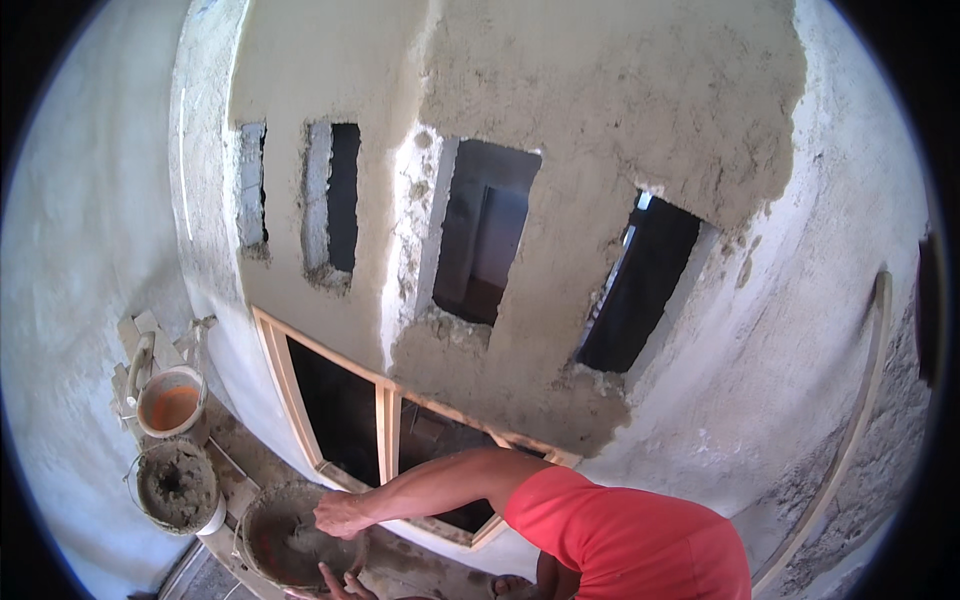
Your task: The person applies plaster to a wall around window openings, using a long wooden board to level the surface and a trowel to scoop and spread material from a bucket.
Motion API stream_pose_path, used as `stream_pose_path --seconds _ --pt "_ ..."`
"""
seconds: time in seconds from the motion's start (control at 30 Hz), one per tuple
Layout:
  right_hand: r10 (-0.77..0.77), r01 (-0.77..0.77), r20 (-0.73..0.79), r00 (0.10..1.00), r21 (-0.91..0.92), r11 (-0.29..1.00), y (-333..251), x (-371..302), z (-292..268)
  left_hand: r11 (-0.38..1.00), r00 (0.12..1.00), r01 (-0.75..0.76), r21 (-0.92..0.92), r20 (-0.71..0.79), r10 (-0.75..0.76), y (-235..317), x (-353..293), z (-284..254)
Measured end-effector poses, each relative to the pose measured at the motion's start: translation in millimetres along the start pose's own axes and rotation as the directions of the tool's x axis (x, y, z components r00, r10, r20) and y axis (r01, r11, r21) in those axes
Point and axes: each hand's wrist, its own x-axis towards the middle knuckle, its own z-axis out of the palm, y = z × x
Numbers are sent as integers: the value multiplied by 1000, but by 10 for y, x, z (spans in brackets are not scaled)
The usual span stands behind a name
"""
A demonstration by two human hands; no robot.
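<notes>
My right hand [341,514] is closed in a fist over the right side of a wide tub of grey mortar [268,545]. What it grips, if anything, is hidden; a smooth grey patch lies in the mortar just below it. My left hand [346,586] shows at the lower edge with its fingers apart, close to the near rim of the tub. A red sleeve covers my right upper arm. Left of the tub stands a white bucket [213,516] filled with thick grey mortar. Behind that, another bucket [172,402] has an orange-brown inside.
Ahead rises a partly plastered wall [600,130] with several upright openings. Low in it sits a wooden window frame [388,430]. Offcuts of board [150,330] lean in the left corner. A long curved strip [850,440] rests against the right wall. Mortar-stained planks [405,570] lie below.
</notes>
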Motion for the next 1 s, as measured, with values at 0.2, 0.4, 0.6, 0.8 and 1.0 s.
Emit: stream_pose_path --seconds 0.2,0.4,0.6,0.8,1.0 --pt "-80 60 89 993 202 977 -51 -119 -753 993 972 121 -14 -199 -121 -307 80 -4" --pt "61 -65 77 995 58 996 181 -25 -250 270 597 794 -545 617 -513 -423 153 106" --pt "32 -34 -158 987 -9 999 304 312 -466 -281 358 846 -453 873 -330 -692 151 252" --pt "-53 50 19 998 103 993 128 129 -173 -284 415 827 -485 868 -273 -726 157 390" --pt "-74 38 185 980 189 981 -84 33 -738 -271 444 831 -487 872 -206 -763 174 464"
